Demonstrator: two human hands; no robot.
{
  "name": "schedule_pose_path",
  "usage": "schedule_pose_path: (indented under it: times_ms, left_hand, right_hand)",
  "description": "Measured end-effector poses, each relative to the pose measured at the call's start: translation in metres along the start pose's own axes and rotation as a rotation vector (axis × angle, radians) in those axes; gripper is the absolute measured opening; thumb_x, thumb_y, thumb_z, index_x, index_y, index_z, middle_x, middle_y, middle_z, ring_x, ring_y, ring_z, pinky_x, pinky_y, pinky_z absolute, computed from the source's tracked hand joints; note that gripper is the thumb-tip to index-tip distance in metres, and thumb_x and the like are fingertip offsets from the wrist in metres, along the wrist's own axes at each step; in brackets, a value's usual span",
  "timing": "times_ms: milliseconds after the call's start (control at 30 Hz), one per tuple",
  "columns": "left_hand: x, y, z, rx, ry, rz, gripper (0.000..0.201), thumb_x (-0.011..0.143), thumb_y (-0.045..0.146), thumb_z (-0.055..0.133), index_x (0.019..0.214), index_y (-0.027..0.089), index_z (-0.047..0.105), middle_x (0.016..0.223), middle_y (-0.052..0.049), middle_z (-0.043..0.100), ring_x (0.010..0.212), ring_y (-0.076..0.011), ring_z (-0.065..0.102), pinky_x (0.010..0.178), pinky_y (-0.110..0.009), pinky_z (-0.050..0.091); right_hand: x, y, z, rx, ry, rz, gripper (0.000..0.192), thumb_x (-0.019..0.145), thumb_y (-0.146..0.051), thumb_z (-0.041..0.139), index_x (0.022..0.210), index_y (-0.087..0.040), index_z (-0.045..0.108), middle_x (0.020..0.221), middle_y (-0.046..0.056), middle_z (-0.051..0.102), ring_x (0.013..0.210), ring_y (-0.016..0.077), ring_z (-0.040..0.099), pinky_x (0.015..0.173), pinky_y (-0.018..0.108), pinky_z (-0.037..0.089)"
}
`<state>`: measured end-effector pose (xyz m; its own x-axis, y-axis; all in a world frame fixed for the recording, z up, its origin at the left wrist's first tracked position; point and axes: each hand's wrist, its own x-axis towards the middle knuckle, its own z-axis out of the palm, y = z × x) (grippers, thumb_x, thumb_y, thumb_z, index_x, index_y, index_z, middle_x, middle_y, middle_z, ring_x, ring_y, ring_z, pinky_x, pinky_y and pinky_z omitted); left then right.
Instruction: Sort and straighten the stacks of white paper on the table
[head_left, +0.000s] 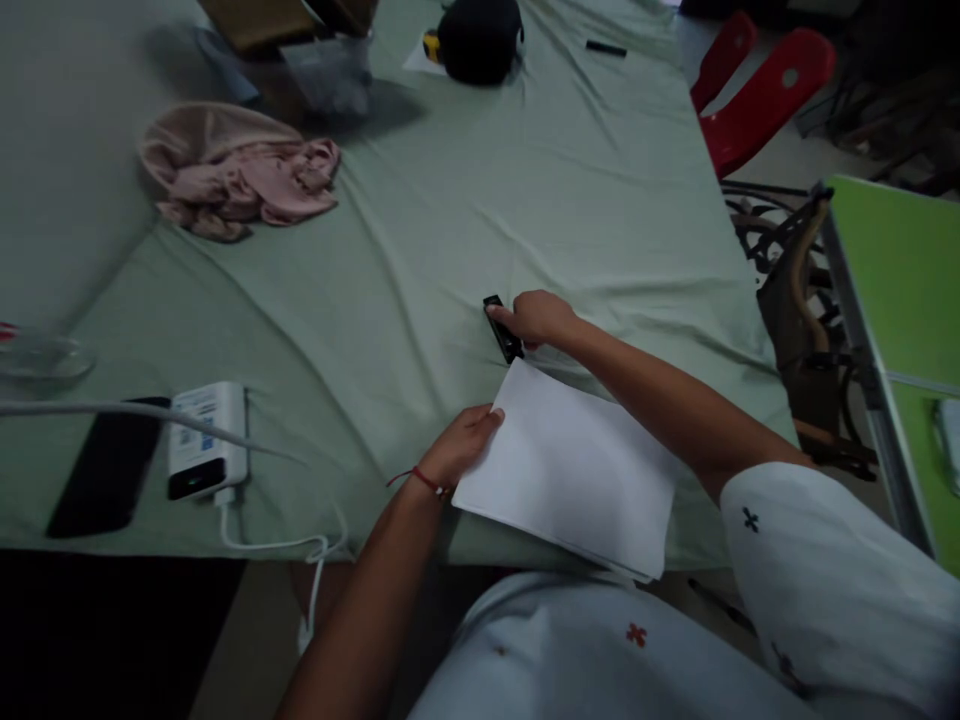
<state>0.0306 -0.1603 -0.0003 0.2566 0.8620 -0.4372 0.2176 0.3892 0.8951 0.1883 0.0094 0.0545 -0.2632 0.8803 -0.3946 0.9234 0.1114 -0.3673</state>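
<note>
Stack of white paper sheets [570, 470]: lies tilted at the near edge of the bench [420, 230], which is covered in a pale green cloth; the stack's near corner overhangs that edge. Left hand [465, 445]: at the stack's left edge, fingers curled onto it with the thumb on top near the far corner, pinning or pinching the sheets; a red thread is around the wrist. Right hand [536, 318]: just beyond the stack's far corner, fingers closed about a small black oblong object [502, 328], which lies on the cloth close beside that corner; what the object is cannot be told. White power bank [206, 440]: well left of the stack, near the bench edge, with a white cable [262, 545] running off over the edge. Dark phone [109, 465]: flat, just left of the power bank. Pink crumpled cloth [240, 175]: far left of the stack, further up the bench. Black pouch [480, 38]: at the far end, straight beyond the stack. Red chair [765, 95]: off the bench, far right of the stack. Green panel [907, 290]: to the right of the stack, beyond the bench.
</note>
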Motion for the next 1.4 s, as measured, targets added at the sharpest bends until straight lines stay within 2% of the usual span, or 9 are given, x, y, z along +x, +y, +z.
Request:
schedule_pose_path:
  times_ms: [200,300,367,500,600,933,1100,1267,1400]
  left_hand:
    - [-0.001,0.000,-0.005,-0.058,-0.089,-0.010,0.054,0.084,0.068,0.059,0.090,0.015,0.066,0.075,-0.005,0.070,0.068,-0.0195,0.062,0.066,-0.031,0.050]
    - [0.000,0.003,-0.006,0.002,-0.110,0.052,0.057,0.087,0.071,0.055,0.092,0.015,0.066,0.077,-0.004,0.069,0.068,-0.0191,0.060,0.064,-0.030,0.047]
    - [0.003,0.006,-0.007,0.015,-0.124,0.063,0.058,0.088,0.072,0.053,0.095,0.015,0.067,0.078,-0.004,0.068,0.068,-0.0188,0.058,0.062,-0.029,0.046]
    - [0.014,0.013,-0.006,0.039,-0.104,0.106,0.058,0.088,0.071,0.052,0.095,0.015,0.066,0.080,-0.004,0.068,0.070,-0.0185,0.057,0.061,-0.028,0.046]
    - [0.022,0.016,-0.003,0.063,-0.072,0.135,0.055,0.088,0.069,0.053,0.088,0.015,0.065,0.078,-0.005,0.068,0.070,-0.0190,0.057,0.061,-0.028,0.046]
    - [0.014,0.008,-0.008,0.341,-0.068,0.140,0.040,0.092,0.056,0.046,0.071,0.023,0.053,0.065,-0.002,0.054,0.062,-0.0191,0.051,0.060,-0.031,0.042]
    - [0.018,0.006,-0.010,0.165,-0.148,0.110,0.040,0.090,0.060,0.052,0.078,0.022,0.052,0.065,0.002,0.050,0.057,-0.0139,0.046,0.053,-0.027,0.038]
    - [0.016,0.000,-0.006,-0.093,-0.063,-0.065,0.038,0.081,0.053,0.068,0.088,0.018,0.054,0.063,0.004,0.059,0.044,-0.0076,0.045,0.044,-0.021,0.027]
    - [0.015,-0.006,-0.002,-0.188,0.008,-0.067,0.033,0.079,0.046,0.072,0.082,0.017,0.057,0.056,0.001,0.061,0.045,-0.0088,0.050,0.044,-0.020,0.031]
  right_hand:
    - [-0.041,0.038,0.007,0.179,0.252,-0.154,0.043,0.102,-0.051,0.046,0.105,-0.015,0.070,0.095,0.010,0.077,0.090,0.0198,0.067,0.082,0.029,0.045]
    - [-0.071,0.074,0.014,0.382,0.114,-0.325,0.044,0.099,-0.052,0.049,0.114,-0.016,0.069,0.106,0.008,0.075,0.095,0.0191,0.066,0.086,0.029,0.047]
    - [-0.089,0.097,0.015,0.424,-0.041,-0.311,0.046,0.095,-0.056,0.052,0.114,-0.018,0.071,0.108,0.007,0.074,0.095,0.0202,0.066,0.085,0.031,0.047]
    - [-0.113,0.126,0.018,0.498,-0.217,-0.157,0.040,0.088,-0.058,0.058,0.085,-0.019,0.065,0.075,-0.001,0.062,0.068,0.0148,0.053,0.065,0.028,0.041]
    - [-0.118,0.132,0.025,0.514,-0.145,-0.092,0.037,0.088,-0.055,0.056,0.073,-0.021,0.054,0.066,-0.004,0.049,0.062,0.0124,0.044,0.060,0.027,0.036]
    - [-0.116,0.150,0.022,0.337,0.095,0.008,0.034,0.088,-0.050,0.046,0.068,-0.024,0.042,0.063,-0.003,0.045,0.062,0.0145,0.041,0.062,0.029,0.033]
    - [-0.123,0.152,0.024,0.248,0.153,-0.024,0.032,0.092,-0.047,0.042,0.069,-0.024,0.042,0.066,0.000,0.052,0.066,0.0172,0.048,0.067,0.031,0.036]
    - [-0.127,0.159,0.026,0.299,0.250,0.032,0.031,0.091,-0.046,0.042,0.071,-0.023,0.047,0.066,-0.001,0.050,0.066,0.0164,0.047,0.066,0.030,0.036]
    - [-0.126,0.162,0.030,0.345,0.287,0.051,0.032,0.091,-0.047,0.045,0.072,-0.022,0.050,0.066,-0.001,0.051,0.066,0.0157,0.047,0.065,0.029,0.037]
